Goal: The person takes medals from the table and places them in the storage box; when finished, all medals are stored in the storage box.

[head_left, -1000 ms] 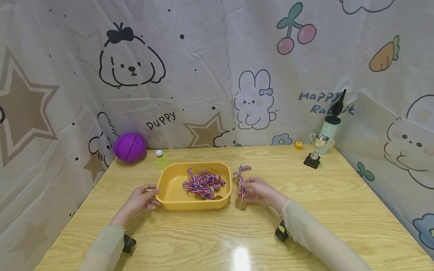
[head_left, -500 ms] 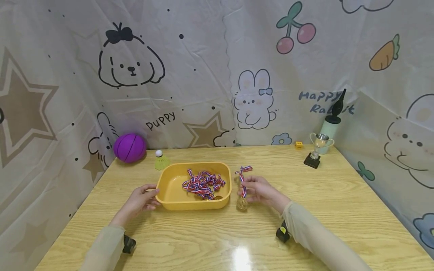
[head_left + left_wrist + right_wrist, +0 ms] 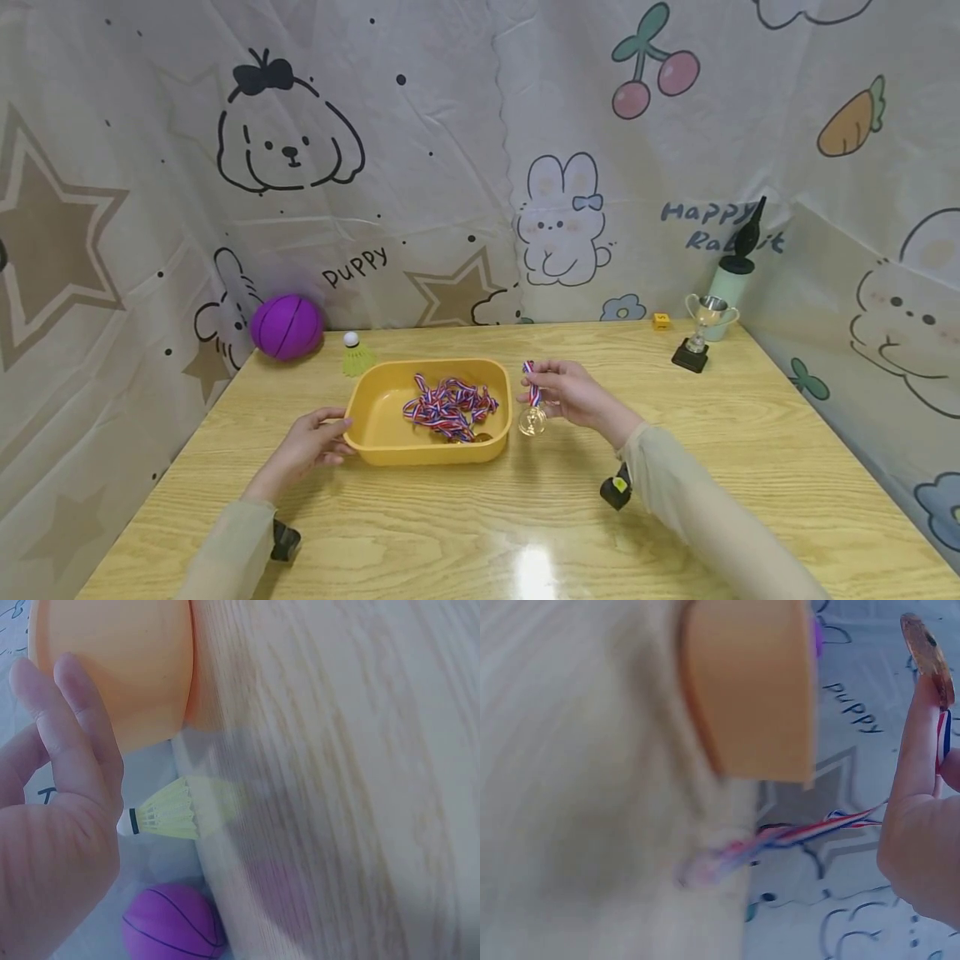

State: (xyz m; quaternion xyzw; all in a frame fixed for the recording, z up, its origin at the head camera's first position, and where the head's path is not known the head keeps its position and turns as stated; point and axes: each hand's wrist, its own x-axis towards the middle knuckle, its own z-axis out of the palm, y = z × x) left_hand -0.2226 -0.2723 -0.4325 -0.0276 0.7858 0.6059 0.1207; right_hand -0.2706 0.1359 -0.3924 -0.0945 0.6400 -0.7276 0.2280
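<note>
In the head view, a gold medal (image 3: 532, 421) hangs from a short stretch of red, white and blue ribbon (image 3: 534, 395) just right of the yellow plastic bin (image 3: 427, 455). My right hand (image 3: 573, 396) pinches that ribbon. The right wrist view shows the medal (image 3: 928, 660) edge-on by a finger, while the loose ribbon (image 3: 802, 836) trails down. At the bin's left end my left hand (image 3: 307, 442) holds the rim, and two of its fingers extend along the outer wall in the left wrist view. Several tangled medal ribbons (image 3: 450, 407) lie inside the bin, their medals mostly covered.
Behind the bin's left end stand a yellow-green shuttlecock (image 3: 357, 357) and a purple ball (image 3: 287, 327). At the back right are a small trophy (image 3: 697, 333), a pale green cylinder with a black top (image 3: 727, 287) and a yellow cube (image 3: 660, 322). Printed cloth backs the wooden table (image 3: 450, 533).
My right hand has risen with the ribbon pinched, so the medal now hangs higher up, face visible. The left hand and the bin have stayed in place.
</note>
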